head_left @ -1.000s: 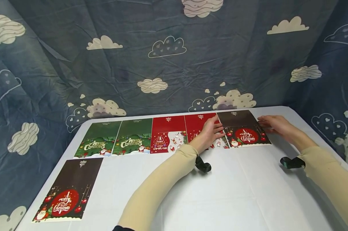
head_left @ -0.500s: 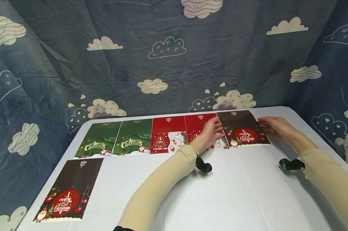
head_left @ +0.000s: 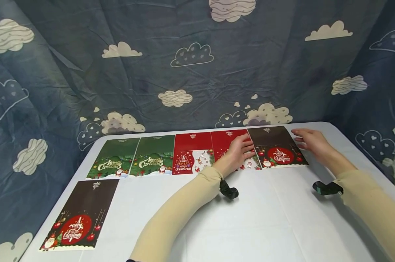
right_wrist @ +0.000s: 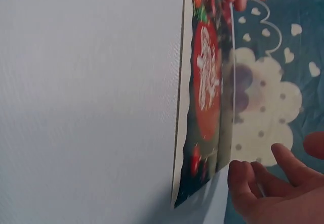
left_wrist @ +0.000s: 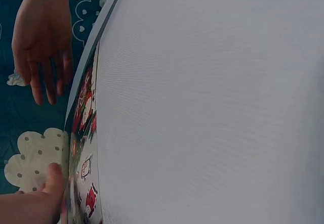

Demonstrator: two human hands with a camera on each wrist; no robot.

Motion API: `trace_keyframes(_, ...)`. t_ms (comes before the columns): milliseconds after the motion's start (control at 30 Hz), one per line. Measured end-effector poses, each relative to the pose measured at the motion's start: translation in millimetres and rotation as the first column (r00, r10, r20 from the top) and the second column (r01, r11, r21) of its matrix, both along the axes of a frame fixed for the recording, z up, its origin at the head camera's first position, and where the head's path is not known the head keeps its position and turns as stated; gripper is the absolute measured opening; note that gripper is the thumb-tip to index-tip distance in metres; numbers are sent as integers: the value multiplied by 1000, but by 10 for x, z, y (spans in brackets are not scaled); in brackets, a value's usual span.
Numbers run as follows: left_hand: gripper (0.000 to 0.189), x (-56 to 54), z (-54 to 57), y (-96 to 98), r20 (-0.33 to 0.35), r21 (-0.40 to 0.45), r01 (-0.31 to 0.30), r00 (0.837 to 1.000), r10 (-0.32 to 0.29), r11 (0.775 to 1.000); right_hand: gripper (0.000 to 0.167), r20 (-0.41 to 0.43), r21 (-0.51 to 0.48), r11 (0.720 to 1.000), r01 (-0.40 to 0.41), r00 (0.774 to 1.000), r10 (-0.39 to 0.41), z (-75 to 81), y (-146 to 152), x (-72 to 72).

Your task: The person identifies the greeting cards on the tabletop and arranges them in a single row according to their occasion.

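Note:
A dark brown Christmas card with a red round emblem lies flat at the right end of a row of cards. My left hand rests over the right-hand red card, covering part of it, its fingertips by the brown card's left edge. By that card's right edge is my right hand, fingers loosely bent and holding nothing. In the right wrist view, the right hand's fingers appear just off the card's corner. Whether the left fingertips touch the brown card I cannot tell.
Another red card and two green cards continue the row leftward. A second brown card lies nearer, at front left. All lie on a white-covered table. Behind hangs a dark cloud-patterned cloth.
My right hand has shifted slightly up and its fingers have spread a little beside the brown card. The left hand stays nearly in place. The cards lie as before; the head view shifted slightly.

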State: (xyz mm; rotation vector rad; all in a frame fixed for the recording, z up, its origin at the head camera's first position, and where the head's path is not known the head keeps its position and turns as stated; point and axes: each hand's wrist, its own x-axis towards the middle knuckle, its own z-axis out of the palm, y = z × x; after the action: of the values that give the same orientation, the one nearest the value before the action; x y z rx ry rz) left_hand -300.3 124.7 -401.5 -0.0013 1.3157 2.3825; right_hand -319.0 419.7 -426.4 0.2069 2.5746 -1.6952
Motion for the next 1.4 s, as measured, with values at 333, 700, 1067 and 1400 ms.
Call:
trace_keyframes(333,41,104,119,-261,-97,38,-36,995,39,999,67,-10,-46,993,-105,994,105,687,-654,573)
trace_keyframes(700,34,280,130,-673,-268,-143,-5,963,-34,990,63,-46,-89,974,-210,977,207,858,-1155,898)
trace_keyframes(1067,32,404,335,-1287,-446,-391,-33,881,-158,920,61,-91,-65,950,-306,950,299,996,-1656,1120)
trace_keyframes(1400,28,605,468,-1827,-493,-523,-11,820,-292,852,57,-93,-120,912,-392,919,383,982,-2072,1245)
